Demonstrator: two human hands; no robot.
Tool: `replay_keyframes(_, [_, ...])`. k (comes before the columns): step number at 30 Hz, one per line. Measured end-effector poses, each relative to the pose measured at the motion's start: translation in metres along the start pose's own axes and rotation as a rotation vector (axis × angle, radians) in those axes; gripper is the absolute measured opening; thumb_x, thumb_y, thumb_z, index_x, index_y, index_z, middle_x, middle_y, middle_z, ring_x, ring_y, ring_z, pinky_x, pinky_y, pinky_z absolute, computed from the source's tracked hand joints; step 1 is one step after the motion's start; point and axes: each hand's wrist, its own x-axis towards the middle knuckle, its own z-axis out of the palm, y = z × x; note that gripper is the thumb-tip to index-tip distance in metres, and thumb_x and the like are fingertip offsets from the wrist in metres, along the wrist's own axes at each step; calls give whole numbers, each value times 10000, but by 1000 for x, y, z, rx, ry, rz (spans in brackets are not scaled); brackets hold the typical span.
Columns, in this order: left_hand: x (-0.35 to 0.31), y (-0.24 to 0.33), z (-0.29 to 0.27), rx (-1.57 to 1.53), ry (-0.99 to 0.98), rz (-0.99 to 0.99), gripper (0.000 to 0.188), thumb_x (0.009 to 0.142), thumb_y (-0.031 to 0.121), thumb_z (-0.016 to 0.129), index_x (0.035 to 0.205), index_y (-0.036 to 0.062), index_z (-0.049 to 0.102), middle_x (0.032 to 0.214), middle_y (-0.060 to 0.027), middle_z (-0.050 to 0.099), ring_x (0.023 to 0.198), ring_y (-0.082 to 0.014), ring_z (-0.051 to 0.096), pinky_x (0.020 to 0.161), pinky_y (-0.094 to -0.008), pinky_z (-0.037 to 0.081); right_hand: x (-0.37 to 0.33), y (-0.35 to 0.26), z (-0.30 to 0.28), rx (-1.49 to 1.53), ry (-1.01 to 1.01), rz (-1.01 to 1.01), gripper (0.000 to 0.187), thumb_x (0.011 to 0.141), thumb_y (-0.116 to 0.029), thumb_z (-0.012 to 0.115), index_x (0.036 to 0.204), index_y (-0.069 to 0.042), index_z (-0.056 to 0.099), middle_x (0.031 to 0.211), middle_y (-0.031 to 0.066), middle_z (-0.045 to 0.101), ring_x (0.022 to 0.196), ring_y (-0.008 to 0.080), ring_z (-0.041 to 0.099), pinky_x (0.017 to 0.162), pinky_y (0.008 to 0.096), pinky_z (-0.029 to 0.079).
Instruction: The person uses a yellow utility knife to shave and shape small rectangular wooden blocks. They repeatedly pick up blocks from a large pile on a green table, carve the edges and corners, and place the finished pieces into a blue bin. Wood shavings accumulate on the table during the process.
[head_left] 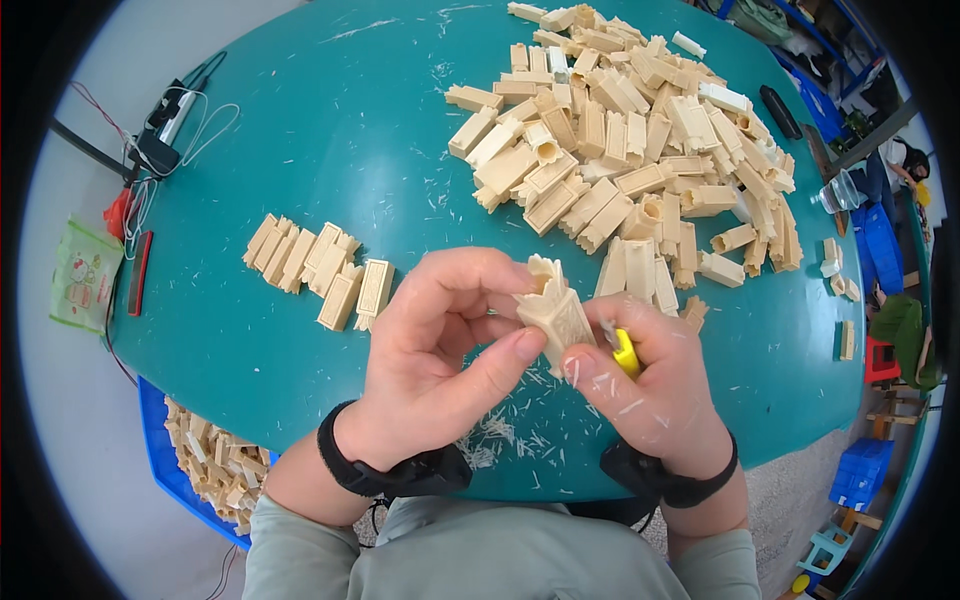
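Between my hands, above the near part of the green table (300, 130), is a cream hollow block (556, 318) with a jagged open top and raised patterned sides. My left hand (450, 345) pinches it by thumb and fingers on its left side. My right hand (645, 375) is closed around a yellow-handled knife (626, 352), its small blade partly hidden by the fingers; the right thumb rests near the block's lower right. White shavings (505, 435) lie on the table below and cling to the right hand. To the left, several similar blocks (325, 260) stand grouped.
A large heap of cream blocks (620, 130) covers the far right. Beyond it lie a black object (780, 112) and a clear plastic cup (838, 192). Cables and a power strip (172, 122) edge the left. A blue bin (160, 440) of blocks stands lower left. Another person (905, 165) is at far right.
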Motion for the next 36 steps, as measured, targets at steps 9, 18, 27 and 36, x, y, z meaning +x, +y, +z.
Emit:
replay_keyframes(9, [-1, 6, 1, 125, 69, 5, 318, 783, -71, 605, 1076, -13, 496, 1121, -166, 543, 941, -155, 582, 753, -257, 497, 1, 8, 2, -148, 217, -222, 352, 659, -107, 788, 882, -55, 520, 749, 28, 509, 639, 94, 478, 570, 224, 406])
replay_keyframes(18, [-2, 3, 4, -76, 35, 64, 214, 781, -127, 551, 976, -48, 512, 1117, -216, 536, 898, -179, 605, 739, -271, 520, 0, 3, 1, -3, 199, -246, 367, 699, -101, 761, 965, -26, 520, 836, 53, 570, 729, 94, 527, 646, 223, 433])
replay_keyframes(27, [-3, 3, 4, -19, 27, 72, 187, 768, -129, 563, 939, -58, 533, 1127, -229, 528, 924, -197, 601, 758, -271, 520, 0, 12, 1, -75, 256, -330, 410, 749, -157, 724, 1057, -11, 497, 838, 61, 570, 708, 101, 533, 619, 232, 441])
replay_keyframes(36, [-4, 4, -1, 536, 39, 356, 244, 688, -122, 650, 895, -15, 577, 1091, -225, 532, 905, -234, 615, 756, -311, 536, -6, 5, 7, -329, 136, -421, 247, 799, -262, 649, 800, -44, 533, 679, 76, 521, 507, 223, 501, 438, 290, 396])
